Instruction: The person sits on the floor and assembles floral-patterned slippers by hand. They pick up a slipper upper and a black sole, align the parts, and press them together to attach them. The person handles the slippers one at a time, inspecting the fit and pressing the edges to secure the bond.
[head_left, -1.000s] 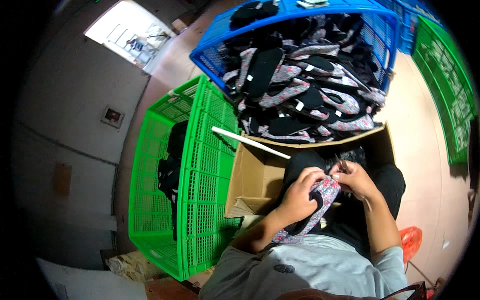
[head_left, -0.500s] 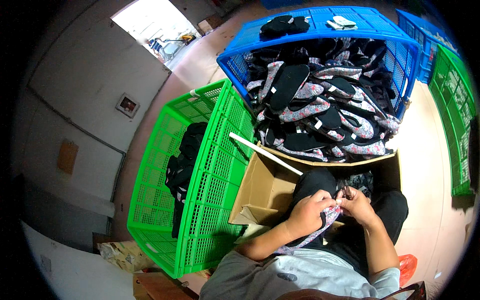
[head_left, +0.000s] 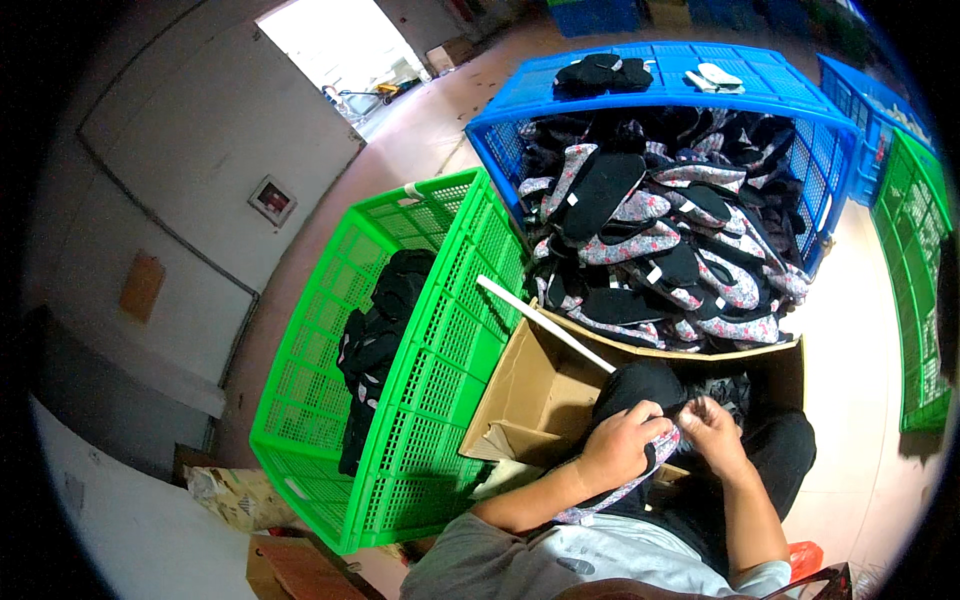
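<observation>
My left hand is closed on a floral-printed slipper with black trim, held over my lap. The slipper's lower part runs down along my left forearm toward my grey shirt. My right hand is a little to the right of the slipper's upper end, its fingers curled in a pinch. A small dark thing shows at those fingertips, too small to name. Beyond my knees, a heap of black and floral slippers spills from a blue crate lying on its side.
A green crate with black items stands on the left. Between it and my legs are an open cardboard box and a white stick. Black slippers and pale ones lie on the blue crate. Another green crate stands far right.
My right hand has drawn slightly away from the slipper, leaving a gap between the hands. My left hand keeps its hold. The whole view has shifted a little.
</observation>
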